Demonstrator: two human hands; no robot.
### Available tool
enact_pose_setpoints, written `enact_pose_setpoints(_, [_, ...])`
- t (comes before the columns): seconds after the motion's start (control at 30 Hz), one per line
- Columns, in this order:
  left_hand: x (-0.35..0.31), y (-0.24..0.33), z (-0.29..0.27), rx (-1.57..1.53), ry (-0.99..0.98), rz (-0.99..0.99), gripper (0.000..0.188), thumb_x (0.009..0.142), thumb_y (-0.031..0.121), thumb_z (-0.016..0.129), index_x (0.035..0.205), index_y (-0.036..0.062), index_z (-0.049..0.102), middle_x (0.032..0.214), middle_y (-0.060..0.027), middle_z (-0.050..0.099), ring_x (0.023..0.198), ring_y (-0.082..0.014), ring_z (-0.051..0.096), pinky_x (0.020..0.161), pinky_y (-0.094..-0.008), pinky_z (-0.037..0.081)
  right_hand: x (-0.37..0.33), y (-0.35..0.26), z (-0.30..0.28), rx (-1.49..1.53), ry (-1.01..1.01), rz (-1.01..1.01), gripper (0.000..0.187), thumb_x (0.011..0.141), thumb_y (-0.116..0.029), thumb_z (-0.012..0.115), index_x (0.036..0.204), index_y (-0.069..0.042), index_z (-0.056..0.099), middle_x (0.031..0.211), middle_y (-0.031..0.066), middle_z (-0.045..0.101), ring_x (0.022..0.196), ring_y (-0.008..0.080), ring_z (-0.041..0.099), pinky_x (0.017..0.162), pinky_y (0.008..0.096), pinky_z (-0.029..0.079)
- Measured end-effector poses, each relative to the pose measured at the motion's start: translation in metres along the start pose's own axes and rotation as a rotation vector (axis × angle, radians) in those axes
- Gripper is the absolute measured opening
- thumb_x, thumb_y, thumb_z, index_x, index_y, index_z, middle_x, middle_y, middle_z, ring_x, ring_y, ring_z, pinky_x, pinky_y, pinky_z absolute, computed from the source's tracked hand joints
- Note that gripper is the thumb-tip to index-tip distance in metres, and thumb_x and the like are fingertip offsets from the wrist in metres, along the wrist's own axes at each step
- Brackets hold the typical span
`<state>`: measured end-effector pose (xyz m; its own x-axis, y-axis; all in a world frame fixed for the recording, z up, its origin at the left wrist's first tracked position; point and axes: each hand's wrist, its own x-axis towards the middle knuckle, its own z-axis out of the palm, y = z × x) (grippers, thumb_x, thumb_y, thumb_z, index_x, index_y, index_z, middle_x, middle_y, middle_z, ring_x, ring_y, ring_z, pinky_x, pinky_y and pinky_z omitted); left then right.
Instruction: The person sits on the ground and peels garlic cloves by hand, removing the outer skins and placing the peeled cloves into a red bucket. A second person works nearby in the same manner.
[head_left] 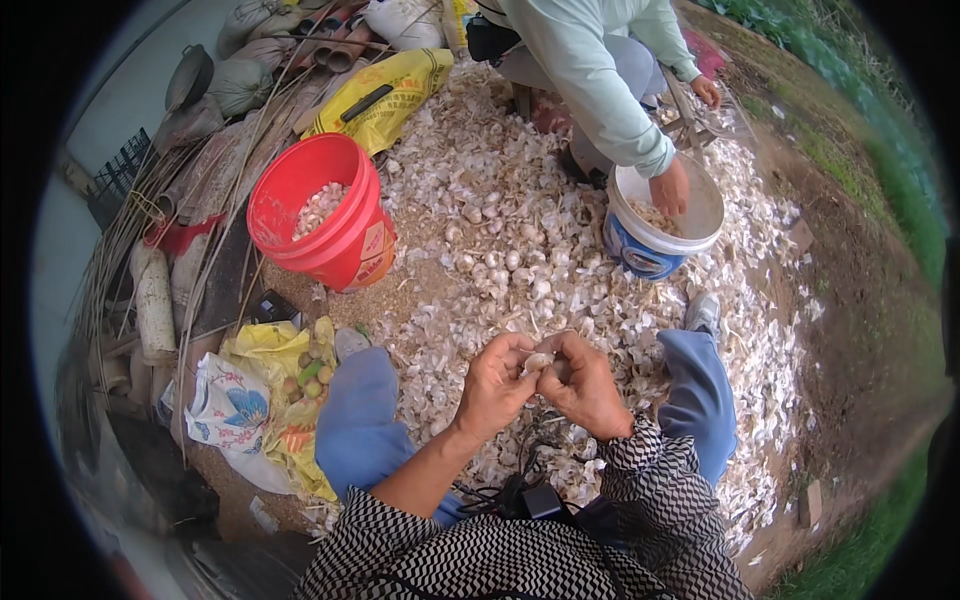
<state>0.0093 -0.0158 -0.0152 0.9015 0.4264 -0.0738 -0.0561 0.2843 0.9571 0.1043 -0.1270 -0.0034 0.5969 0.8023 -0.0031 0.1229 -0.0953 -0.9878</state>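
Head view: where is the piece of garlic [538, 362]?

Between both hands, at the fingertips: the left hand [495, 388] pinches it from the left, the right hand [585, 388] from the right, neither clearly nearer.

Its long axis?

Too small to tell.

And the textures?

Pale, rounded garlic; thin, crinkled, papery skins [445, 340] across the ground; a smooth, round plastic bucket [340, 266], red, beyond the left knee.
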Motion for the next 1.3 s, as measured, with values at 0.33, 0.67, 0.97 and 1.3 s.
enact_pose_setpoints(0.33, [-0.003, 0.002, -0.002, -0.165, -0.105, -0.194, 0.023, 0.078, -0.008, 0.053, 0.095, 0.0058, 0.046, 0.079, -0.002, 0.056, 0.066, -0.0066, 0.055, 0.054, -0.0194, 0.045, -0.005, 0.011, 0.006, -0.07, 0.061, -0.04, 0.021, 0.072, -0.005, 0.057, 0.09, 0.002, 0.049, 0.066, 0.0155, 0.061, 0.057, 0.0195, 0.063, 0.051, 0.0283, 0.048])
enact_pose_setpoints(0.67, [-0.007, -0.009, -0.003, -0.078, -0.105, -0.068, 0.018, 0.077, -0.013, 0.048, 0.081, 0.0045, 0.044, 0.069, 0.0018, 0.049, 0.058, -0.0034, 0.047, 0.046, -0.0193, 0.039, -0.014, 0.011, 0.005, -0.03, -0.016, 0.032, 0.026, 0.069, -0.004, 0.061, 0.092, 0.002, 0.05, 0.066, 0.0103, 0.059, 0.056, 0.0137, 0.058, 0.052, 0.0266, 0.046])
enact_pose_setpoints(0.97, [-0.005, -0.001, -0.005, 0.214, 0.027, 0.098, 0.025, 0.077, -0.014, 0.047, 0.099, -0.0019, 0.049, 0.086, -0.0034, 0.056, 0.081, -0.0076, 0.055, 0.066, -0.0194, 0.046, -0.005, 0.019, 0.004, 0.16, -0.027, 0.018, 0.024, 0.082, -0.005, 0.062, 0.103, 0.0, 0.052, 0.087, 0.0006, 0.055, 0.078, 0.0057, 0.05, 0.067, 0.019, 0.042])
enact_pose_setpoints(1.3, [-0.008, -0.002, 0.001, 0.17, 0.11, -0.013, 0.022, 0.089, 0.008, 0.047, 0.109, -0.0001, 0.051, 0.087, -0.011, 0.06, 0.076, -0.0132, 0.058, 0.065, -0.026, 0.047, -0.006, 0.002, 0.009, -0.165, 0.105, -0.097, 0.03, 0.081, -0.019, 0.063, 0.103, -0.001, 0.053, 0.082, 0.0146, 0.059, 0.075, 0.0254, 0.06, 0.064, 0.0325, 0.046])
